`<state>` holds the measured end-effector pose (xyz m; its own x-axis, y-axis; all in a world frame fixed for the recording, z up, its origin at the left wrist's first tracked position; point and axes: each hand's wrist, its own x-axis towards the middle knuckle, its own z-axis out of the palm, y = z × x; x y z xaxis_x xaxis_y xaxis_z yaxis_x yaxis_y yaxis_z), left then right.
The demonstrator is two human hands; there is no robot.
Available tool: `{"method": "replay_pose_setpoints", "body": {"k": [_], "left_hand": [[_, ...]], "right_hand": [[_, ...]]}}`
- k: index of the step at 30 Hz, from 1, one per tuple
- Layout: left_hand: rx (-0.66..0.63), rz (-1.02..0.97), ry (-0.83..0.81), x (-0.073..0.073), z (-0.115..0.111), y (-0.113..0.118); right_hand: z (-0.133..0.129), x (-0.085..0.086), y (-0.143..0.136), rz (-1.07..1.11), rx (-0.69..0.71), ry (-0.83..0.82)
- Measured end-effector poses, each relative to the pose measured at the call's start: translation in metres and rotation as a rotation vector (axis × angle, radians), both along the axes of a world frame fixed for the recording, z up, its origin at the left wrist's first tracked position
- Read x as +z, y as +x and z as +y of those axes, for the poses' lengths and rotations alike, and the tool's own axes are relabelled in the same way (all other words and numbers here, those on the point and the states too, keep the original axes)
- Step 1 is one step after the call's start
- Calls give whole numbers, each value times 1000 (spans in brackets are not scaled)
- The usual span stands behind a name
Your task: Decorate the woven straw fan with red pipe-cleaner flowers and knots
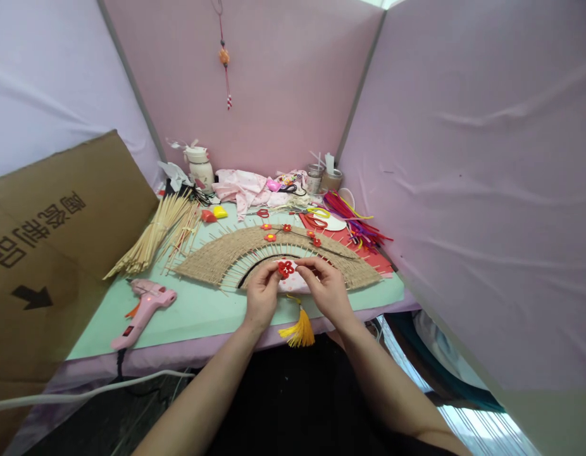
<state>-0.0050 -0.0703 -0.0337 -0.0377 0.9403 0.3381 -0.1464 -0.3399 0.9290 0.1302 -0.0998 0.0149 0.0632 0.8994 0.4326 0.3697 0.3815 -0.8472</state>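
Between my two hands a small red flower [286, 269] with a pale centre is held above the fan's lower middle. My left hand [263, 294] pinches its left edge. My right hand [327, 288] has its thumb and forefinger together at the flower's right side. The woven tan fan [212, 256] lies spread on the green table top, with thin sticks poking out along its curve and a dark branch with orange and red flowers [270, 237] on its upper part. Behind my hands is a pale patterned piece [295, 284], and a yellow tassel [300, 328] hangs below at the table's front edge.
A pink glue gun [148, 308] lies at the left front, near a bundle of sticks [153, 237] and a large cardboard box [60, 253]. Scissors [316, 220], pink cloth [243, 189], a white bottle [199, 170] and coloured pipe cleaners [354, 218] lie or stand behind.
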Motion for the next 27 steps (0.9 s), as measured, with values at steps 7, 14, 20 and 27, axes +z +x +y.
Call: {"method": "replay_pose_setpoints", "body": {"k": [7,14,20,27], "left_hand": [[27,163,160,9,-3,-1],[70,244,276,13,-6,-1],[-54,380,258,11,-2,-4],[-21,379,337,12,-5,-4]], "right_hand": [[4,2,1,119,85,-128],[5,-3,-4,246,106,-246],[4,8,9,-178,122,21],[1,10,7,-138,104,-86]]}}
